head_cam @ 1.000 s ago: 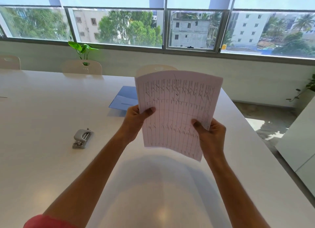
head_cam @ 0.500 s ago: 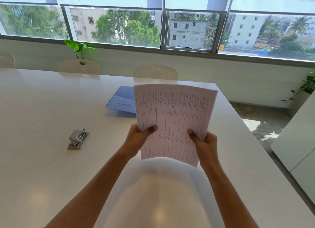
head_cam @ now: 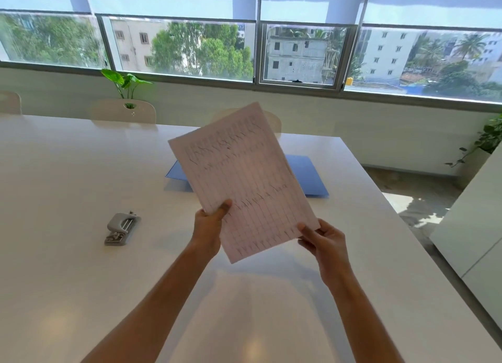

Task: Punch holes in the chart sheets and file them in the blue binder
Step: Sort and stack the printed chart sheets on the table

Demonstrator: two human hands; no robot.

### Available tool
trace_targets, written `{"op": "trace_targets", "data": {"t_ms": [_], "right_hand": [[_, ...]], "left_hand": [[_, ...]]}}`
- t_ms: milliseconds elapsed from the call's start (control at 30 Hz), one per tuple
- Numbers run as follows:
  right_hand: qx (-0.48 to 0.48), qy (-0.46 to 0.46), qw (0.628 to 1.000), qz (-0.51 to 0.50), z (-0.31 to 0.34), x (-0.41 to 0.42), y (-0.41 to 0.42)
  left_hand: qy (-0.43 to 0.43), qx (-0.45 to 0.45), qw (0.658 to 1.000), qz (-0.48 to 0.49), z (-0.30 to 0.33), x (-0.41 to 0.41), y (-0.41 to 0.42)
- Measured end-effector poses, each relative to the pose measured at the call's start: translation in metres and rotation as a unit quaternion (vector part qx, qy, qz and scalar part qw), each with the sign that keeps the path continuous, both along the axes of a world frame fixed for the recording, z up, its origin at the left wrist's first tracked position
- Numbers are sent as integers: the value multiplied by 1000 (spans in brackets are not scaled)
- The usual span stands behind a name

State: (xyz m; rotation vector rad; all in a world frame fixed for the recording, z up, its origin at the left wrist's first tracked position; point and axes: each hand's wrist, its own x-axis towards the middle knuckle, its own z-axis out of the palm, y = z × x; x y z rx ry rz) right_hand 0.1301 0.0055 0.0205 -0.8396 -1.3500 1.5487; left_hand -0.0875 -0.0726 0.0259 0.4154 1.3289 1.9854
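Paper chart sheets (head_cam: 244,180) tilted, gripped at lower edge between both hands: left (head_cam: 207,228), right (head_cam: 324,240)

Beyond the white table's (head_cam: 68,178) far edge stand pale chairs (head_cam: 123,112); behind one, a leafy plant (head_cam: 123,81), perhaps potted.

- The chart sheets (head_cam: 244,178), upright and square to the person half a second ago, are now tilted, their top leaning to the left.
- The left hand (head_cam: 207,231) now pinches the lower left edge higher than the right.
- The right hand (head_cam: 326,244) has slid to the bottom right corner, gripping it with the fingertips (head_cam: 305,231).
- The blue binder (head_cam: 307,176) now shows on both sides of the sheets beyond the grip, where before only its left part showed.
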Motion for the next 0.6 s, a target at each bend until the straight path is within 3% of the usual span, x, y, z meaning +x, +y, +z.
{"op": "trace_targets", "data": {"t_ms": [167, 400, 500, 600], "right_hand": [[-29, 135, 990, 32, 5, -19, -23], [71, 14, 990, -121, 4, -40, -33], [106, -24, 986, -127, 4, -36, -31], [105, -44, 985, -133, 7, -24, -21]], "left_hand": [[-91, 12, 996, -3, -2, 15, 4], [-105, 36, 993, -45, -6, 31, 4], [-77, 47, 993, -73, -6, 23, -1], [-131, 84, 983, -97, 0, -5, -9]]}}
